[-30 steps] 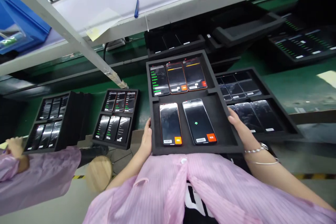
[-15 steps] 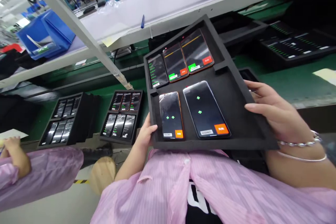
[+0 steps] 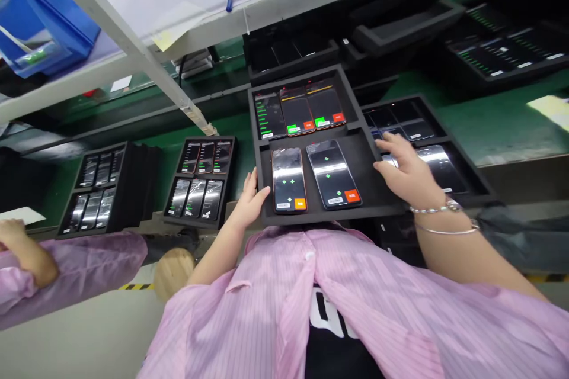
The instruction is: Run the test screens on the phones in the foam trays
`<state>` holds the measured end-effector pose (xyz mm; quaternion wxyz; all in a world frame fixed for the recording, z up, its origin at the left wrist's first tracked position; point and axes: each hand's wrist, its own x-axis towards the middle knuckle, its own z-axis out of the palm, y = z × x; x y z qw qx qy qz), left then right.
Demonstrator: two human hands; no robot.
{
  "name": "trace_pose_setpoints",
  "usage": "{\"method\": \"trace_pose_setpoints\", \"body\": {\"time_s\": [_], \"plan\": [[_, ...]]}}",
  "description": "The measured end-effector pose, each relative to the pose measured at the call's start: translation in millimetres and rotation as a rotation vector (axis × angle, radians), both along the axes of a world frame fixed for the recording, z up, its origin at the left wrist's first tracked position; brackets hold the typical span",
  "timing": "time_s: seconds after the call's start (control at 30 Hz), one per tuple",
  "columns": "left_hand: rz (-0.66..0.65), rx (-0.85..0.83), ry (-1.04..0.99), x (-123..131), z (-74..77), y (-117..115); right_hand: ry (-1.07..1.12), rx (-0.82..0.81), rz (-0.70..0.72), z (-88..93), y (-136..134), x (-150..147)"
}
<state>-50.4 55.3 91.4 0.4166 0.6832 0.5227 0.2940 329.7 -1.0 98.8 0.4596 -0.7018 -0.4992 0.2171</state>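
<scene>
A black foam tray (image 3: 373,201) sits low in front of my body, level with the bench. Its far compartment holds three phones, one of them a phone with green lines (image 3: 269,115). In the near compartment lie a phone with an orange edge (image 3: 288,177) and a larger dark phone (image 3: 333,174) showing green arrows; the space to their right is bare. My left hand (image 3: 249,201) is closed at the tray's left side, thumb over the rim. At the right rim, my right hand (image 3: 411,174) grips with thumb and fingers, partly over a neighbouring tray.
A second phone tray (image 3: 471,183) lies close on the right. To the left are another phone tray (image 3: 227,189) and a stack of trays (image 3: 133,189). A slanted metal post (image 3: 155,71) rises beside a blue bin (image 3: 57,18). A co-worker's arm (image 3: 31,254) shows far left.
The tray has come down and levelled out, with both hands at its sides. My right hand has moved left, and the phone tray on the right has come into view.
</scene>
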Motion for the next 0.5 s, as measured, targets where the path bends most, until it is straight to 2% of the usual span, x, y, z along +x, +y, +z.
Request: {"method": "trace_pose_setpoints", "body": {"time_s": [0.1, 0.17, 0.23, 0.3, 0.37, 0.43, 0.5], "plan": [[0.009, 0.297, 0.254, 9, 16.0, 16, -0.305, 0.178, 0.175, 21.5, 22, -2], [-0.015, 0.504, 0.355, 23, 34.1, 39, -0.363, 0.194, 0.347, 34.7, 49, -9], [-0.111, 0.608, 0.407, 44, 49.0, 68, -0.432, 0.181, 0.448, 38.4, 80, -19], [-0.233, 0.639, 0.462, 67, 55.6, 94, -0.509, 0.172, 0.473, 30.9, 104, -28], [-0.313, 0.626, 0.539, 84, 53.9, 112, -0.555, 0.134, 0.487, 17.8, 118, -33], [-0.345, 0.582, 0.613, 93, 47.7, 122, -0.569, 0.088, 0.510, 7.9, 121, -33], [-0.342, 0.543, 0.642, 93, 42.2, 126, -0.554, 0.096, 0.505, 7.2, 118, -30]]}}
